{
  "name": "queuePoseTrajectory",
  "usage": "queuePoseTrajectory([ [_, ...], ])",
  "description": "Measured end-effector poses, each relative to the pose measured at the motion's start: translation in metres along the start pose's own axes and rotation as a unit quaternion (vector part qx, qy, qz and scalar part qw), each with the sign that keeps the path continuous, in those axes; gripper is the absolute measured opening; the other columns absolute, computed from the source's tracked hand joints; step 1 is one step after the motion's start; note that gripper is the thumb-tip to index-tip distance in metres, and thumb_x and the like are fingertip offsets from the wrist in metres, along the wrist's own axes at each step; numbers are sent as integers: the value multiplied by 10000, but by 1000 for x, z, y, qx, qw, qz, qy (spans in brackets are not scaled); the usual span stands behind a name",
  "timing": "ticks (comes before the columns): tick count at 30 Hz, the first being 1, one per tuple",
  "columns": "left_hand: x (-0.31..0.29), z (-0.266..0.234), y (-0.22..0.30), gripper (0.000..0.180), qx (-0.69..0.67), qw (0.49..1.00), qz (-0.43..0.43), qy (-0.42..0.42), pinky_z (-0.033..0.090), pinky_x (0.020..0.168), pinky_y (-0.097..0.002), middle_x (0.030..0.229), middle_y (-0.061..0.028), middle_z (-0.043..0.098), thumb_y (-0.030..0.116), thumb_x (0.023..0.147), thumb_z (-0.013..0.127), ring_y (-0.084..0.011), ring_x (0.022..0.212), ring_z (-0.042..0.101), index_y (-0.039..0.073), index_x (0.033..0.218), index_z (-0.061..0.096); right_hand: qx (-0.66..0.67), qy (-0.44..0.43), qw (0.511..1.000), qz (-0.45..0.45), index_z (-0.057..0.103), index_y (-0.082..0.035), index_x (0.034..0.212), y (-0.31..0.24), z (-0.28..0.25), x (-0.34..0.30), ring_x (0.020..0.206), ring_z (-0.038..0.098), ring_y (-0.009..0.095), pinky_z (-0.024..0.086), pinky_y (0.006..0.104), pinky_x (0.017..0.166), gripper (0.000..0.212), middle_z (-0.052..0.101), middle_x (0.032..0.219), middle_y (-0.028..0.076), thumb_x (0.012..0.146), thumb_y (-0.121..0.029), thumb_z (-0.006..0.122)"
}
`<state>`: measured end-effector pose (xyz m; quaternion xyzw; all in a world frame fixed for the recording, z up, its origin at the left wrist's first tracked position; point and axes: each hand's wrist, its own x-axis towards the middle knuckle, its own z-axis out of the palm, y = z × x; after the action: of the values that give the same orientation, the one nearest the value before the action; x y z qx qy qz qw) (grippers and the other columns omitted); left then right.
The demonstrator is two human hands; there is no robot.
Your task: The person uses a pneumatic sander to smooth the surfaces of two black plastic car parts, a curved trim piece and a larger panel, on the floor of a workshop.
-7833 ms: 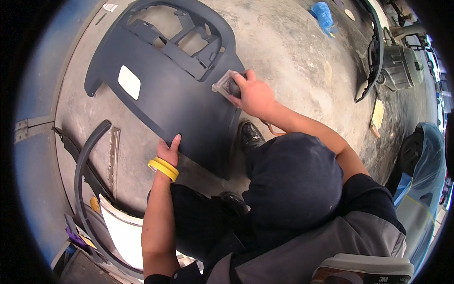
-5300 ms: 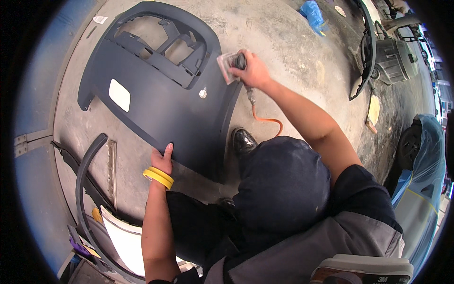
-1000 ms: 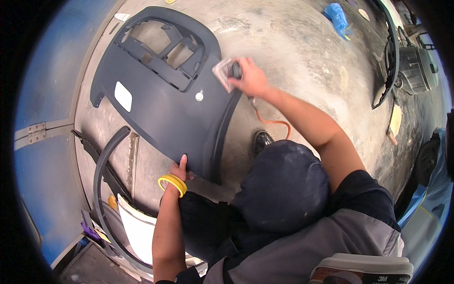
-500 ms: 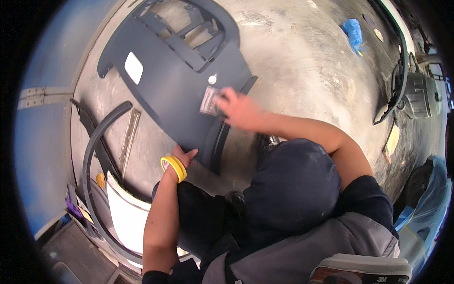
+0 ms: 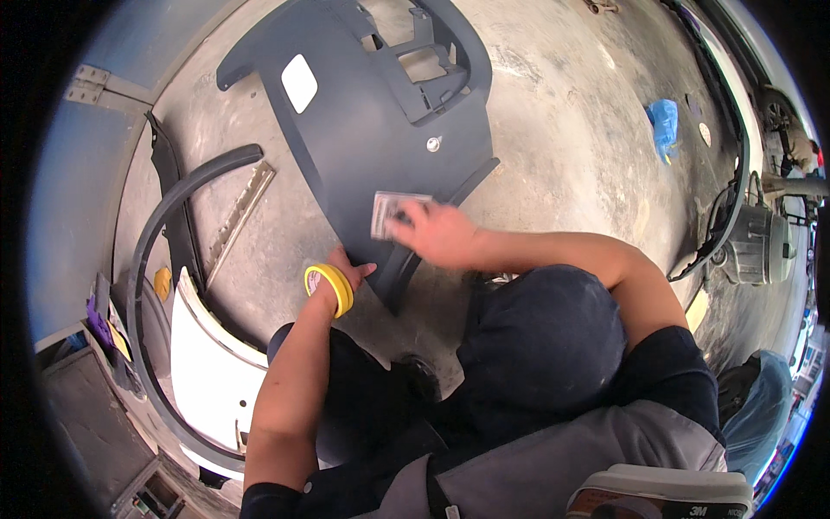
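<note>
A dark grey car bumper (image 5: 346, 138) lies at a slant before me, its near end close to my knees. My left hand (image 5: 349, 265) grips the edge of that near end, thumb showing on the outer face. Around my left wrist sits a roll of yellow masking tape (image 5: 329, 291). My right hand (image 5: 441, 235), slightly blurred, presses a pale rectangular sheet of sandpaper (image 5: 385, 213) flat on the bumper, below its small round hole. The sheet's printed back faces up, and my fingers cover its right part.
At left lie a curved dark trim strip (image 5: 147, 233), a metal strip (image 5: 242, 216) and a white panel (image 5: 207, 363). A blue wall panel (image 5: 78, 216) stands beyond. Crumpled blue plastic (image 5: 663, 128) rests on the floor at right, near a long curved part (image 5: 739, 147).
My right hand has moved the sandpaper along the bumper toward its near end, away from the round hole. My left hand keeps its hold. The view has shifted.
</note>
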<state>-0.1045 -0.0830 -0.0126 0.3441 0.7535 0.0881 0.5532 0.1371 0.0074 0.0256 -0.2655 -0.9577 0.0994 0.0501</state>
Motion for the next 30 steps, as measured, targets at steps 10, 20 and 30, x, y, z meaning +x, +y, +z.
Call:
queuePoseTrajectory([
  [10,-1,2,4,627,38,999,-9,12,513,964,-425,1267,-248,676,167,865,827,-383,1138,661,-55,1364,518,104,49,973,201,461,-90,1372,132,-123,149,1109,642,449,539,484,949,672,546,1282,276,849,-357,788],
  [20,-9,-2,14,618,113,992,22,50,557,781,-417,1067,-245,710,226,835,863,-334,868,719,-90,1263,549,88,121,984,95,494,-144,1356,51,6,-28,867,691,408,599,467,741,664,485,1273,177,794,-254,832],
  [30,1,35,46,516,-18,999,27,-35,593,658,-367,1141,-203,705,139,891,801,-288,879,717,-107,1265,544,97,212,957,174,458,-139,1415,108,-60,44,894,693,432,592,481,795,698,526,1251,217,836,-331,797],
])
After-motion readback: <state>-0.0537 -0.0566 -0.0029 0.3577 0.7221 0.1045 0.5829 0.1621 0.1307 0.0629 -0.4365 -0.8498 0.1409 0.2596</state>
